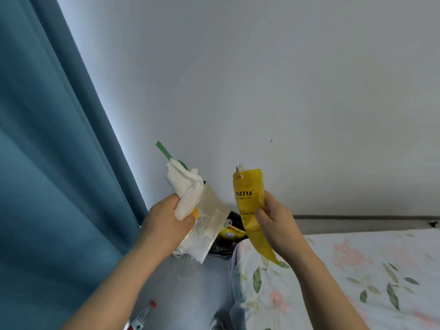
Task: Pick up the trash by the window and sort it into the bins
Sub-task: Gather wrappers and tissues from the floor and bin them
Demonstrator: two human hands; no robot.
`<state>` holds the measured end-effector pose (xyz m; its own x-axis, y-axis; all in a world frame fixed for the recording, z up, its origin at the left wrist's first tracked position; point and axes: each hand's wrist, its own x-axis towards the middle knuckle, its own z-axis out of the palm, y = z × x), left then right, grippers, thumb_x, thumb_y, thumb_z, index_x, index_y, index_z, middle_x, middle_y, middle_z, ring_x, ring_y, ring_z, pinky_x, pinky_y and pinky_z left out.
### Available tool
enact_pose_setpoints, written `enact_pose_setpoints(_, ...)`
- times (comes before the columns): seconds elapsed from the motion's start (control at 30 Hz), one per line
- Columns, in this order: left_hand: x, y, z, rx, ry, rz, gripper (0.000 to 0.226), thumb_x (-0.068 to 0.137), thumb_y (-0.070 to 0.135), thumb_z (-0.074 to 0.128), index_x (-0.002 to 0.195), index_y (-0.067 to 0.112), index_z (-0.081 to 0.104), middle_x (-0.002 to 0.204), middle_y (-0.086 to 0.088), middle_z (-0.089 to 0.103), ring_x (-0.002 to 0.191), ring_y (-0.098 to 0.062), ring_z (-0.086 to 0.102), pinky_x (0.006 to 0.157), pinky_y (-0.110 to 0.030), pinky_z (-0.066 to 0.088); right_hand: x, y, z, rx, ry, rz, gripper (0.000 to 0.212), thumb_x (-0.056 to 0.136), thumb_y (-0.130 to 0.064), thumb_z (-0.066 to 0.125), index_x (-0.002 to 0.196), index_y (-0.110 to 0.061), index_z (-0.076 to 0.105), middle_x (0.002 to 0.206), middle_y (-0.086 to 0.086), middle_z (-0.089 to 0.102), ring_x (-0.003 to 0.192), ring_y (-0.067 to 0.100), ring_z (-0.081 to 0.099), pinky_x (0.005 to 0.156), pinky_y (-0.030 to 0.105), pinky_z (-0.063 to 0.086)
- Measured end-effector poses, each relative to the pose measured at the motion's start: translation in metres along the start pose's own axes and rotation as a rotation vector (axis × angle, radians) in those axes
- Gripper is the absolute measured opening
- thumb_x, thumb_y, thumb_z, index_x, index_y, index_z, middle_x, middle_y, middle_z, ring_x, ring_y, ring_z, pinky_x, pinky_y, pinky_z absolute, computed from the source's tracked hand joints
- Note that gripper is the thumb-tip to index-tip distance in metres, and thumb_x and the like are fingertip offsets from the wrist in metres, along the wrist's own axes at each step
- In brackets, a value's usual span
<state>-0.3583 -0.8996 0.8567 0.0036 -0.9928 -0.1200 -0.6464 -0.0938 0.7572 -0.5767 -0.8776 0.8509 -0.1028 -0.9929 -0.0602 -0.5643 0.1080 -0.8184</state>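
Observation:
My left hand point(166, 220) grips a bundle of trash: a crumpled white paper towel point(184, 186), a clear plastic bag point(209, 227) hanging below it, and a green strip point(163, 150) sticking up behind. My right hand point(273, 220) holds a yellow printed packet point(248, 201) upright, with torn white paper at its top. Both hands are raised in front of the wall, about a hand's width apart. Between and below them, a dark bin point(228, 232) shows yellow wrappers inside; most of it is hidden by the bag and packet.
A blue curtain point(47, 163) hangs along the left. A bed with a floral sheet point(345, 277) fills the lower right, against a grey wall point(262, 79). A bottle with a red cap point(145, 314) lies on the grey floor at the bottom left.

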Motion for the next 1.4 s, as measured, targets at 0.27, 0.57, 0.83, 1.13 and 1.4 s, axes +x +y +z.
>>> enact_pose_setpoints(0.27, 0.086, -0.01, 0.023, 0.026, -0.021, -0.101, 0.017, 0.083, 0.022, 0.062, 0.069, 0.021, 0.053, 0.067, 0.004, 0.058, 0.063, -0.015, 0.053, 0.055, -0.026, 0.041, 0.088, 0.037, 0.001, 0.008, -0.015, 0.099, 0.02, 0.093, -0.012, 0.039, 0.093, -0.023, 0.056, 0.073, -0.003, 0.061, 0.066, 0.012, 0.057, 0.061, 0.03, 0.047)
enact_pose_setpoints(0.57, 0.198, -0.053, 0.045, 0.035, -0.154, -0.189, 0.009, 0.083, 0.024, 0.063, 0.079, 0.019, 0.057, 0.078, -0.001, 0.062, 0.074, -0.022, 0.059, 0.066, -0.035, 0.049, 0.171, 0.068, 0.038, -0.012, 0.005, 0.26, 0.017, 0.095, -0.014, 0.038, 0.091, -0.019, 0.054, 0.079, 0.004, 0.061, 0.074, 0.023, 0.057, 0.068, 0.04, 0.049)
enact_pose_setpoints(0.83, 0.288, -0.096, 0.073, 0.095, -0.264, -0.225, 0.008, 0.085, 0.017, 0.059, 0.078, 0.014, 0.056, 0.078, -0.002, 0.061, 0.073, -0.02, 0.058, 0.06, -0.03, 0.044, 0.24, 0.103, 0.085, -0.031, 0.029, 0.435, 0.016, 0.094, -0.012, 0.04, 0.091, -0.017, 0.055, 0.08, 0.004, 0.062, 0.076, 0.022, 0.058, 0.067, 0.036, 0.048)
enact_pose_setpoints(1.13, 0.341, -0.149, 0.141, 0.162, -0.325, -0.3, 0.007, 0.085, 0.018, 0.06, 0.083, 0.012, 0.057, 0.072, -0.001, 0.06, 0.07, -0.022, 0.06, 0.067, -0.039, 0.053, 0.293, 0.196, 0.116, -0.22, 0.02, 0.488, 0.017, 0.093, -0.008, 0.047, 0.085, -0.013, 0.061, 0.086, 0.005, 0.057, 0.08, 0.02, 0.05, 0.059, 0.02, 0.034)
enact_pose_setpoints(1.4, 0.372, -0.207, 0.231, 0.195, -0.368, -0.382, 0.011, 0.086, 0.025, 0.058, 0.076, 0.021, 0.054, 0.071, 0.002, 0.062, 0.066, -0.015, 0.06, 0.065, -0.036, 0.054, 0.347, 0.295, 0.147, -0.324, 0.082, 0.481, 0.017, 0.093, -0.009, 0.051, 0.08, -0.011, 0.062, 0.072, 0.005, 0.059, 0.07, 0.028, 0.053, 0.057, 0.034, 0.037)
